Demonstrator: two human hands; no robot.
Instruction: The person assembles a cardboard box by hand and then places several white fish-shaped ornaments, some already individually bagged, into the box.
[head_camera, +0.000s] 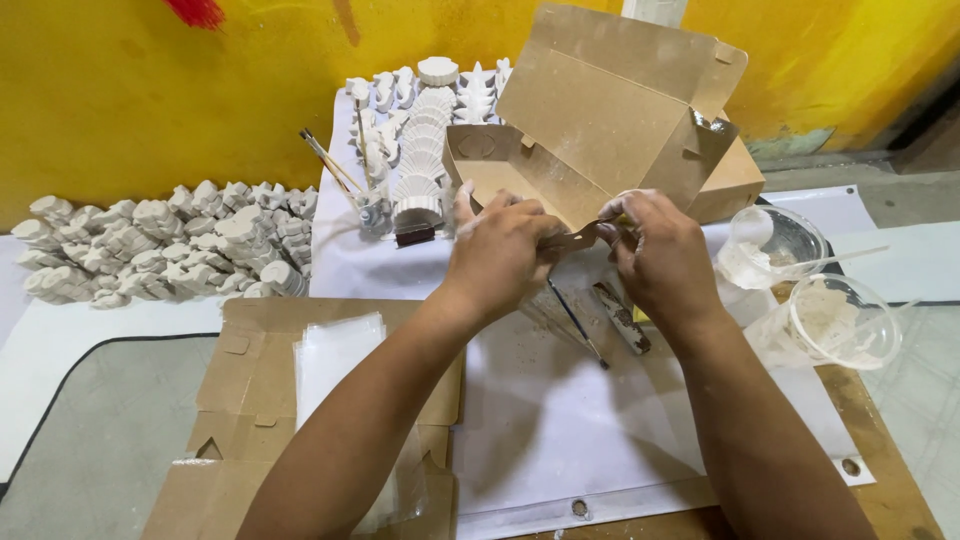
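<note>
Your left hand (500, 250) and right hand (660, 255) both pinch the front flap of the open cardboard box (600, 120), fingers clenched on it. The box sits on the white sheet (560, 420), beside plaster casts (425, 150).

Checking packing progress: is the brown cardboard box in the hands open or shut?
Open. The cardboard box has its lid raised, bare inside showing; left hand and right hand grip its front edge.

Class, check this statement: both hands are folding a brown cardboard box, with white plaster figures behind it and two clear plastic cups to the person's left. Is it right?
Not quite. The head view shows the two clear plastic cups on the person's right, not left. The rest holds: the left hand and right hand work on the brown cardboard box, with white plaster figures behind.
</note>
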